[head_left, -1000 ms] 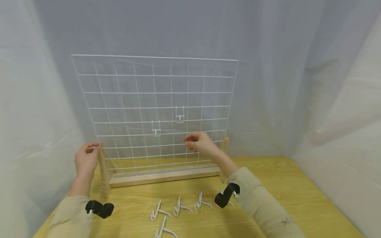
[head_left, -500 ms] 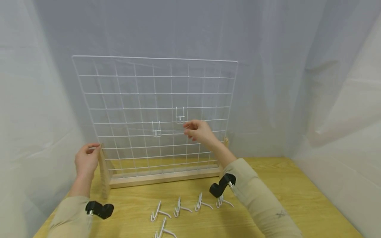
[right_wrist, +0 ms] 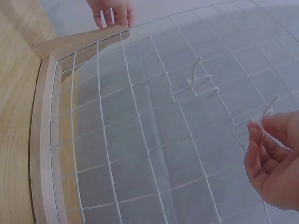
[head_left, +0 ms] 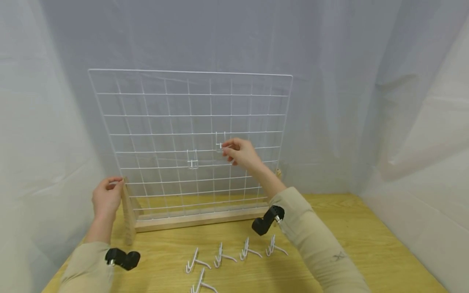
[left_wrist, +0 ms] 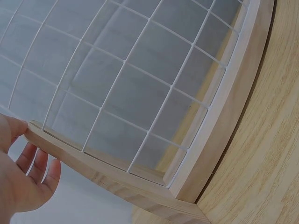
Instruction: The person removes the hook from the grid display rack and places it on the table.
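A white wire grid panel (head_left: pixel 190 72) stands upright in a light wooden stand (head_left: pixel 128 211). My left hand (head_left: pixel 107 197) grips the top of the stand's left upright, thumb and fingers on either side. My right hand (head_left: pixel 243 156) is at the upper white wire hook (head_left: pixel 218 144) on the grid. In the right wrist view, thumb and forefinger pinch this hook (right_wrist: pixel 272 105) near its base, where the fingers hide part of it. Down to its left, a second wire hook (head_left: pixel 192 160) hangs on the grid, with neither hand touching it.
Several loose white hooks lie on the wooden table (head_left: pixel 366 240) in front of the stand, among them a left one (head_left: pixel 194 260) and a right one (head_left: pixel 272 247). Pale sheeting (head_left: pixel 329 122) encloses the back and sides. Black cameras (head_left: pixel 267 220) sit on both wrists.
My right hand has risen and moved slightly left, from below the upper hook to that hook, where its fingertips now meet. My left hand stays on the stand.
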Tool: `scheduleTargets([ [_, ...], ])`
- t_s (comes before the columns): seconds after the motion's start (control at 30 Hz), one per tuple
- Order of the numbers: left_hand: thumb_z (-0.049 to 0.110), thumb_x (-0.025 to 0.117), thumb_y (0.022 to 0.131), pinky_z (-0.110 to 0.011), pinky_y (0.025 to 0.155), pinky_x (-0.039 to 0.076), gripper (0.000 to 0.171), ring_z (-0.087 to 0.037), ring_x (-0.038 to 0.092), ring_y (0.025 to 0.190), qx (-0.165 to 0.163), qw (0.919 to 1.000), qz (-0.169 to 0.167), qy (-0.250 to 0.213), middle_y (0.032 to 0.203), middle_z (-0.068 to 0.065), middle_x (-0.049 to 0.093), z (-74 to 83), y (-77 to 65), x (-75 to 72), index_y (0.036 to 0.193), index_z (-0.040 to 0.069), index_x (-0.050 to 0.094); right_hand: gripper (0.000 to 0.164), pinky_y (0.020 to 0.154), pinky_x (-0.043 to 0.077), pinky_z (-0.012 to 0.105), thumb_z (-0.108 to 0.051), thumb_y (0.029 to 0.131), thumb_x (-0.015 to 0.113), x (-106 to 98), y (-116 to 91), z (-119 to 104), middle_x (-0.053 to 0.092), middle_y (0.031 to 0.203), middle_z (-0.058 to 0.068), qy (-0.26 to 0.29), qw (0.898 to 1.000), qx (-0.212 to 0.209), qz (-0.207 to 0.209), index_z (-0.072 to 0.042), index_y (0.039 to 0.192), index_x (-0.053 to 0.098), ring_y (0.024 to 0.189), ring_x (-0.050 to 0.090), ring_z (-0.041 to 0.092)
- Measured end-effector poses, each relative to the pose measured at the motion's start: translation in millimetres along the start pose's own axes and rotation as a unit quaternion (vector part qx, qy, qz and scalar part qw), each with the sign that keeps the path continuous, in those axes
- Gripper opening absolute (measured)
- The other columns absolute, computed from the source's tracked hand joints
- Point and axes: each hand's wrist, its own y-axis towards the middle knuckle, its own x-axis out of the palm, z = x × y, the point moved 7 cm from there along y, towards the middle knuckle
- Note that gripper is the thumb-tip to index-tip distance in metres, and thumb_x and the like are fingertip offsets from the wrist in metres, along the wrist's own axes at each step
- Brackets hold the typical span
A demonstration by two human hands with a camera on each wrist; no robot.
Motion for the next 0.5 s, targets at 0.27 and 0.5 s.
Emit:
scheduleTargets([
  [0.27, 0.028, 0.047, 0.096, -0.02, 0.056, 0.039, 0.034, -0.009, 0.045, 0.075, 0.0, 0.9999, -0.011, 0.002, 0.105, -0.009, 0.053, -0.9, -0.6, 1.1, 0.12, 0.004, 0.054, 0.026, 0.068, 0.051, 0.039, -0.014, 0.094, 0.054, -2.4, 3.0, -8.0, 0.066, 0.091, 0.01, 0.011, 1.0, 0.001, 0.005, -0.002, 0.116, 0.06, 0.07, 0.055, 0.014],
  [0.5, 0.028, 0.048, 0.096, -0.02, 0.056, 0.039, 0.035, -0.008, 0.045, 0.074, 0.0, 0.9999, -0.013, -0.002, 0.102, -0.008, 0.052, 0.4, -1.3, 0.1, 0.121, 0.004, 0.054, 0.027, 0.077, 0.05, 0.049, -0.016, 0.093, 0.056, -2.9, 9.3, -12.2, 0.066, 0.092, 0.012, 0.008, 1.0, 0.011, -0.005, -0.001, 0.116, 0.061, 0.071, 0.056, 0.014],
])
